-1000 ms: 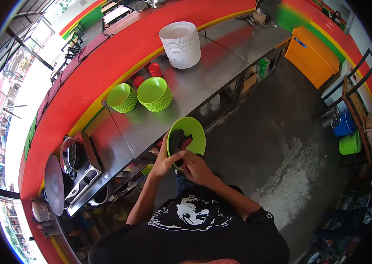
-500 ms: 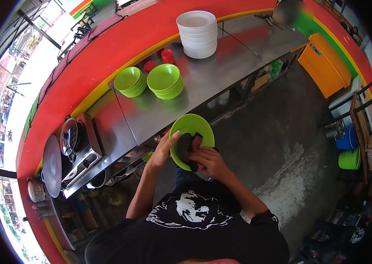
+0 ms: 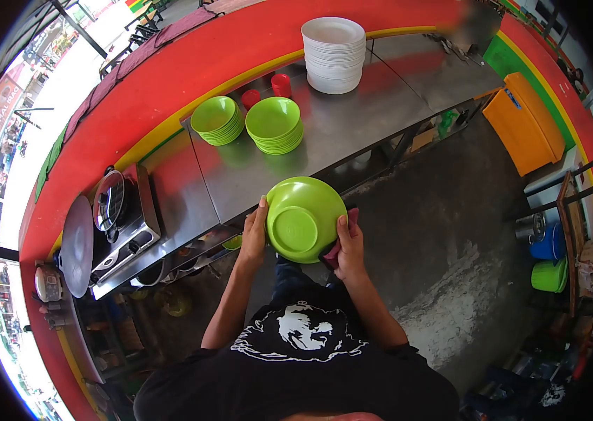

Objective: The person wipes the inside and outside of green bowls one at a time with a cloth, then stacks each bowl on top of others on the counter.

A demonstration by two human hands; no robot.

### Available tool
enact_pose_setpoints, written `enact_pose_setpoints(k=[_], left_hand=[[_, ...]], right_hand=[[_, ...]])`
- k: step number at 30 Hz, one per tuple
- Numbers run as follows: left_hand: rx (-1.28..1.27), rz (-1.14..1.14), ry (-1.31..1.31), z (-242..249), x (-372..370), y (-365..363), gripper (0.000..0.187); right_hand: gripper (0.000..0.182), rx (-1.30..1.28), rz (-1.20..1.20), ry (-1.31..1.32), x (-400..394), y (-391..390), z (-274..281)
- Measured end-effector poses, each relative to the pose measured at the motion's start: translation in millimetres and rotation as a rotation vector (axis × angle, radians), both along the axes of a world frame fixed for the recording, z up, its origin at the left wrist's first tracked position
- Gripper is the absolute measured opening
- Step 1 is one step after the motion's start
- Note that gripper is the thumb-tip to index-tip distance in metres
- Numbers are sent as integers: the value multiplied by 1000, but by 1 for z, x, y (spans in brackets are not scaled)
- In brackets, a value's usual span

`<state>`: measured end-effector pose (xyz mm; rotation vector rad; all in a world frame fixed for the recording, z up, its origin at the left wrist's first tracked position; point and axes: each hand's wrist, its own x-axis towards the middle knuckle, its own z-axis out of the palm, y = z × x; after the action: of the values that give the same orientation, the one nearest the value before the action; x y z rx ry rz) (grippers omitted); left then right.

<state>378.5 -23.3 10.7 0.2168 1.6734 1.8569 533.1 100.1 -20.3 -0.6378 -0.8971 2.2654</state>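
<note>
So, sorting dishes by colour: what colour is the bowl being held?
Lime green bowl, seen bottom-up in the head view.

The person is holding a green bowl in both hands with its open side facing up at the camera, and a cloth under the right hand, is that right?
Not quite. In the head view the green bowl is turned bottom-up, its base ring facing the camera. Both the left hand and right hand do hold it, with the cloth under the right.

— What runs along the far side?
— A red wall (image 3: 170,77) with a yellow stripe, curving behind a steel table (image 3: 352,119).
— And the floor?
— Grey concrete floor (image 3: 451,231), with a pale patch at the right. An orange bin (image 3: 531,123) stands on it.
— Light?
— Bright daylight from the open street (image 3: 23,126) on the left.
</note>
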Motion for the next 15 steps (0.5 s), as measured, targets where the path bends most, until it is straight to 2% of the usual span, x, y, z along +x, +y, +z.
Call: enact_pose_setpoints(k=[1,3,4,6,7,10,12,14,15], left_hand=[[29,49,-53,0,2,3,59],[81,144,-163,1,5,6,58],[74,146,-178,4,6,5,57],[64,144,-203,13,6,7,56],[7,73,-174,12,4,4,57],[-111,-106,-140,12,-8,-4,55],[-126,-181,-193,21,-9,-3,51],[-128,-313,11,-15,-12,-4,42],[-126,-379,116,-16,-9,-1,38]], right_hand=[[43,4,-20,-30,-4,-1,-1],[48,322,-239,-140,-12,-11,3],[50,481,-348,-196,-15,-16,8],[51,627,-455,-149,-17,-20,16],[51,698,-507,-129,-16,-21,20],[50,1273,-349,-120,0,-3,32],[47,1441,-106,-92,6,9,42],[46,1549,72,-22,2,16,59],[45,1554,131,-21,2,20,64]])
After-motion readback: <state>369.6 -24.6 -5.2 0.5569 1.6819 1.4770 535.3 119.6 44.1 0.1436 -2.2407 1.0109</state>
